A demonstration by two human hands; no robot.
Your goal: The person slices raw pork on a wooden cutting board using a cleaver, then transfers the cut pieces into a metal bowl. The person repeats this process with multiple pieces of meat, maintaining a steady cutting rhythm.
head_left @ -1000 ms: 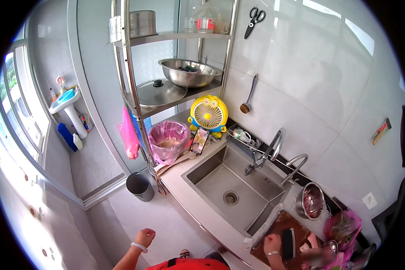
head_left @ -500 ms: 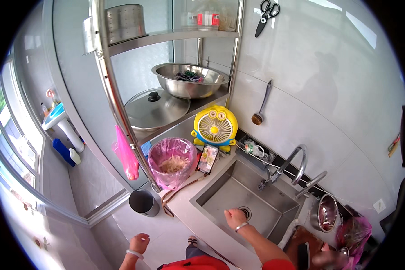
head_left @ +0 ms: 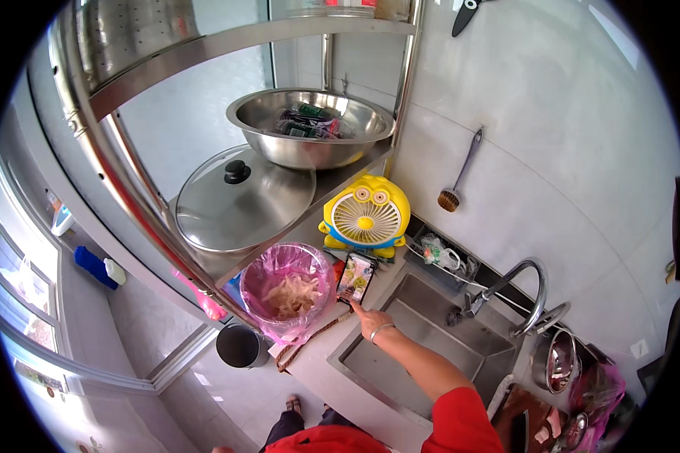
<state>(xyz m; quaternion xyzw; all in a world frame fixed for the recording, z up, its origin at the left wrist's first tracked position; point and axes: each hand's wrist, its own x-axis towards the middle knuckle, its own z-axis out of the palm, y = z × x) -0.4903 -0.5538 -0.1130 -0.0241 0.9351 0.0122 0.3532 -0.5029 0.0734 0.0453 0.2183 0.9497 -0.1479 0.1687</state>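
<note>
My right hand (head_left: 372, 323) reaches over the counter with its index finger stretched out to the lower edge of a smartphone (head_left: 356, 278). Nothing is held in it; its other fingers look partly curled. The phone leans upright with a lit, colourful picture on its screen. Behind it stands a yellow and blue cartoon-shaped fan (head_left: 365, 214). Left of the phone sits a bin lined with a pink bag (head_left: 258, 296), with pale scraps (head_left: 293, 296) inside. Of my left hand, only a sliver of skin shows at the lower edge, its fingers hidden.
The steel sink (head_left: 400, 332) with its curved faucet (head_left: 540, 283) lies under my right forearm. A steel shelf rack (head_left: 279, 30) holds a basin (head_left: 310, 151) and a lidded pot (head_left: 234, 200). A dark bin (head_left: 242, 347) stands on the floor. Right of the sink lies a cutting board (head_left: 525, 404).
My right hand has moved from above the sink forward and left to the phone. My left hand has dropped almost out of view. The view has shifted closer to the shelf.
</note>
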